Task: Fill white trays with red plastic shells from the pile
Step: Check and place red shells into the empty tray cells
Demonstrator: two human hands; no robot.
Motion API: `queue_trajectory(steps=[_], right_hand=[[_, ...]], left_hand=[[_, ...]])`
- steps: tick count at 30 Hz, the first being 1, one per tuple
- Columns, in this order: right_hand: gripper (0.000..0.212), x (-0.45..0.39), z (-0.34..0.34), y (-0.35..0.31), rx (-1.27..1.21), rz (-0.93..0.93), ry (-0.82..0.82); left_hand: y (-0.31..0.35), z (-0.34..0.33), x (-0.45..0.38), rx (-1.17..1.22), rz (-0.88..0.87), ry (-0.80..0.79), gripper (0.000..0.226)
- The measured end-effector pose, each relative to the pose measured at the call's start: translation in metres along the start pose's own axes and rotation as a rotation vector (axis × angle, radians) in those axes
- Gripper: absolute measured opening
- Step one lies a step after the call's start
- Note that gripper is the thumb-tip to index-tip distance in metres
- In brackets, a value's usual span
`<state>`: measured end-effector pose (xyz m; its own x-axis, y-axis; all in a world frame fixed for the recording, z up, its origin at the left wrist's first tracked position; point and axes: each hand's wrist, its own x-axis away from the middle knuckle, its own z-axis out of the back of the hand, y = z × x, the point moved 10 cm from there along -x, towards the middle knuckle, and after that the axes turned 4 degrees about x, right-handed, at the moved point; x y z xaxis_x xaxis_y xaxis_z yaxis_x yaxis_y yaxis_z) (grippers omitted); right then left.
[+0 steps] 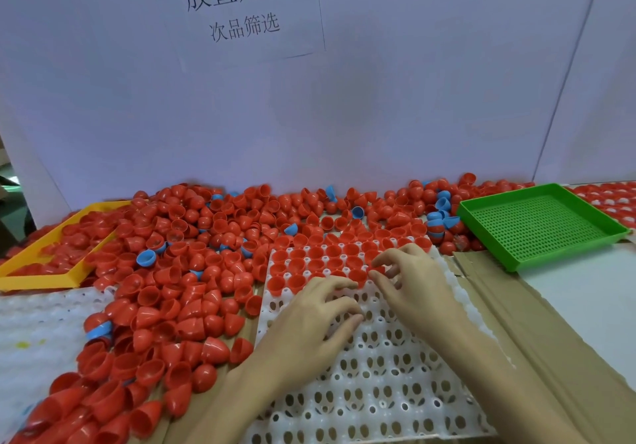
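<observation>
A white tray (378, 385) with round cells lies in front of me. Its far rows hold red shells (323, 264) set open side up, and the near rows are bare. A big pile of loose red shells (172, 306) spreads over the left and back of the table. My right hand (413, 285) hovers at the edge of the filled rows, thumb and index fingertip pinching a red shell (377, 269). My left hand (309, 319) rests on the tray just below, fingers loosely curled and holding nothing.
Several blue shells (146, 259) are mixed into the pile. A yellow tray (41, 280) with red shells sits far left, and a green perforated tray (537, 223) at the right. Another white tray (31, 333) lies at the left. Cardboard (537, 326) runs along the right.
</observation>
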<state>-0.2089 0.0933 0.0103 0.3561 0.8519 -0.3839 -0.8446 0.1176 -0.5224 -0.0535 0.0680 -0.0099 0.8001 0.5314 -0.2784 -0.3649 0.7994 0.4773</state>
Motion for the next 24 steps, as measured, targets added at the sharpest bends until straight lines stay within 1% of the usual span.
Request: queue_trajectory(steps=[10,15,17,21,24], right_hand=[[0.022,-0.002,-0.002,0.008,0.02,-0.019,0.003],[0.023,-0.002,-0.003,0.0,0.093,0.019,-0.06],[0.024,-0.006,0.004,-0.004,0.095,0.013,-0.051],[0.025,-0.032,0.014,-0.002,0.147,-0.01,-0.039],[0.034,-0.066,0.012,0.009,0.22,-0.083,-0.051]], left_hand=[[-0.001,-0.007,-0.002,-0.087,-0.019,-0.05,0.04],[0.0,-0.006,-0.001,-0.069,-0.036,-0.059,0.035],[0.0,-0.005,0.0,-0.055,-0.044,-0.064,0.034],[-0.001,-0.006,0.0,-0.047,-0.054,-0.07,0.035],[-0.002,-0.007,-0.001,-0.051,-0.064,-0.071,0.034]])
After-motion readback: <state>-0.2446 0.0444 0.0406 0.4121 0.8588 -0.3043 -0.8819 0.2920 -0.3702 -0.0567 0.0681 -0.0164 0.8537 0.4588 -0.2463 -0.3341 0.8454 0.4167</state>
